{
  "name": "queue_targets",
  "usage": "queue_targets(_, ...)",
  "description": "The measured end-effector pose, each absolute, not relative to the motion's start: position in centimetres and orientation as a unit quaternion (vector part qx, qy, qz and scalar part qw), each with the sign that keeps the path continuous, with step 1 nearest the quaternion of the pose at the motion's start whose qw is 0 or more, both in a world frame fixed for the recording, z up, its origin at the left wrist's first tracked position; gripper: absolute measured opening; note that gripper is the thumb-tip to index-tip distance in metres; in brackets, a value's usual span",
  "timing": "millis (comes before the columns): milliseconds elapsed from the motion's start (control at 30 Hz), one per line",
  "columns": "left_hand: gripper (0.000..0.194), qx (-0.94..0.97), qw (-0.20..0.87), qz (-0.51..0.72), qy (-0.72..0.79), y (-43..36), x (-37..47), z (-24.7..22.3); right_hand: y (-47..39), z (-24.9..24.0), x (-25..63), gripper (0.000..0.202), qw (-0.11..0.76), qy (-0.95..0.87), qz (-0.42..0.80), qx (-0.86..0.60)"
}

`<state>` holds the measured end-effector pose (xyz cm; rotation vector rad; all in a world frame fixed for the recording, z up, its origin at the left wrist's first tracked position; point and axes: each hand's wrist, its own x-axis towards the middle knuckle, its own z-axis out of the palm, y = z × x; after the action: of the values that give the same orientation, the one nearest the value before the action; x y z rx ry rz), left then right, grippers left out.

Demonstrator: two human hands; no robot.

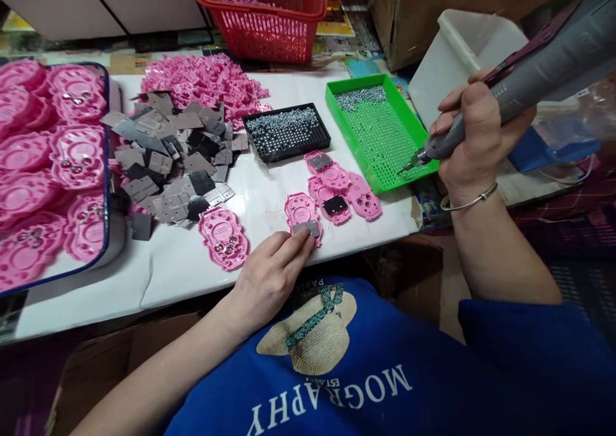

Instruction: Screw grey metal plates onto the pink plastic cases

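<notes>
My right hand (474, 128) is wrapped around a grey electric screwdriver (524, 70), whose bit points down at the front end of a green screw tray (356, 154). Small silver screws fill many of the tray's holes and lie heaped at its far end. With fingers together, my left hand (272, 269) presses a small grey plate (306, 229) onto a pink plastic casing (299, 208) at the table's front edge. Beside it lie a pink casing with a black plate (335, 205), one with a grey plate and one with shiny round contacts. Another casing (224, 238) lies left of my left hand.
A black screw tray (287, 133) stands mid-table. Left of it are piled grey plates (168, 154), with small pink parts (202, 86) behind. A blue-rimmed tray (106, 231) of pink casings is far left; a red basket (269, 35) and a white bin (437, 58) stand behind.
</notes>
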<state>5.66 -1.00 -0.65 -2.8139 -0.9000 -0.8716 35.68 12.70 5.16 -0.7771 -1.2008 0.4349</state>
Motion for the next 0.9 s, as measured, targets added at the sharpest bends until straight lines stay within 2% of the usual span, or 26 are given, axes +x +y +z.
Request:
queue_targets(267, 0.029, -0.911, 0.02, -0.291, -0.293, -0.98, 5.66, -0.87, 12.38, 5.34, 35.52, 0.038, 0.733, -0.541, 0.209, -0.355)
queue_targets(900, 0.028, -0.909, 0.016, -0.292, -0.297, -0.91, 5.49, -0.86, 12.75, 5.21, 35.44, 0.044, 0.745, -0.519, 0.186, -0.376)
